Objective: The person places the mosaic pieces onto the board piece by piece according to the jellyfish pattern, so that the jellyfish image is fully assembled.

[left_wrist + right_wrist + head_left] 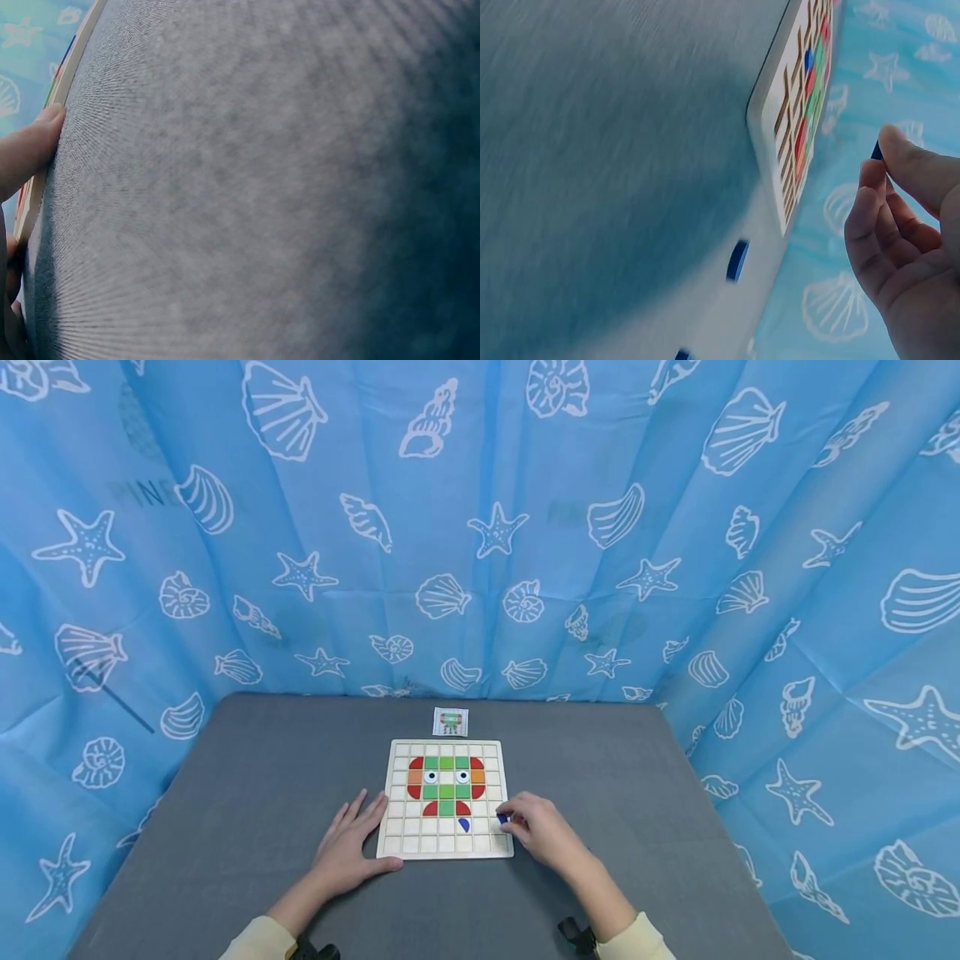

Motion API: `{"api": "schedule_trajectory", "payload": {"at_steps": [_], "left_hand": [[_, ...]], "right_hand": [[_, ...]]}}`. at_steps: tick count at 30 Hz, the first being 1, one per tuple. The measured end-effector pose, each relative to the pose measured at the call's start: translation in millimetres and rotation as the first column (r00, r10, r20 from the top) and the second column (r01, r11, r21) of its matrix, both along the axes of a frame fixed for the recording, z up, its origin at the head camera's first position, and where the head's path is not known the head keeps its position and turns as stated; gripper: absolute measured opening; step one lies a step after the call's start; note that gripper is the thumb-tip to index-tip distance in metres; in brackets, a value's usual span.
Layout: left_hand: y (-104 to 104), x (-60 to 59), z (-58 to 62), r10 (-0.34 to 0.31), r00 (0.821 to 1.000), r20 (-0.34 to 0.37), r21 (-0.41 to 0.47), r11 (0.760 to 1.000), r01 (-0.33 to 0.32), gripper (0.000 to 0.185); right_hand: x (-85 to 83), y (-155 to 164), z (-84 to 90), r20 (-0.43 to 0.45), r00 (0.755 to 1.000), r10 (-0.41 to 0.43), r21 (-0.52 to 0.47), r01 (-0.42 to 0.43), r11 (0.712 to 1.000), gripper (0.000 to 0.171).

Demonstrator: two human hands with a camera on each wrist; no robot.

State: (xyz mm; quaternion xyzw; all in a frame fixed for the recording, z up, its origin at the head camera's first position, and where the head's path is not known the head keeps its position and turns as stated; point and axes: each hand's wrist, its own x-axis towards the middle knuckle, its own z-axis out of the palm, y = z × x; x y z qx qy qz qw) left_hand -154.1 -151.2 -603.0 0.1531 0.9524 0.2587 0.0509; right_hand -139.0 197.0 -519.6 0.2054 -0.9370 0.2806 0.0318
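Note:
A square wooden grid board (411,845) lies on the table, bearing a pattern of red, green and orange pieces with two eye tiles (431,777). Below the pattern, a blue quarter-round piece (464,825) sits on the grid. My left hand (348,850) is spread at the board's left side, fingertips at its left edge and thumb at the near-left corner. Over the board's right edge, my right hand (546,832) pinches another blue piece (877,152) between thumb and fingertips; most of this piece is hidden by the fingers.
Two blue pieces, one nearer the board (737,260) and one farther off (683,355), lie on the grey table (300,760) in the right wrist view. Behind the board is a small picture card (451,722). A blue shell-patterned curtain (480,635) hangs behind the table.

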Motion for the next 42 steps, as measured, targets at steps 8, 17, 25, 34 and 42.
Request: {"api": "schedule_trajectory", "payload": {"at_steps": [8, 17, 25, 34, 42], "left_hand": [[1, -0.3, 2.0, -0.001, 1.0, 0.002, 0.003, 1.0, 0.001, 0.116], [0, -1.2, -0.6, -0.008, 1.0, 0.0, -0.007, 1.0, 0.008, 0.116], [0, -1.7, -2.4, -0.008, 1.0, -0.006, -0.013, 1.0, 0.008, 0.116], [1, -0.5, -0.2, -0.005, 1.0, -0.027, -0.012, 1.0, 0.005, 0.116], [1, 1.1, 0.8, -0.003, 1.0, -0.021, -0.01, 1.0, 0.003, 0.116]], "right_hand": [[-1.7, -29, -10.5, 0.041, 0.988, 0.149, 0.025, -0.15, 0.988, 0.017], [-1.2, -51, -23.0, 0.098, 0.978, 0.185, 0.102, -0.194, 0.976, 0.016], [-3.3, -52, -25.2, 0.113, 0.982, 0.15, 0.097, -0.162, 0.982, 0.016], [-3.3, -51, -24.4, 0.133, 0.98, 0.146, 0.09, -0.158, 0.983, 0.016], [-6.2, -52, -27.1, 0.14, 0.979, 0.148, 0.085, -0.161, 0.983, 0.014]]}}
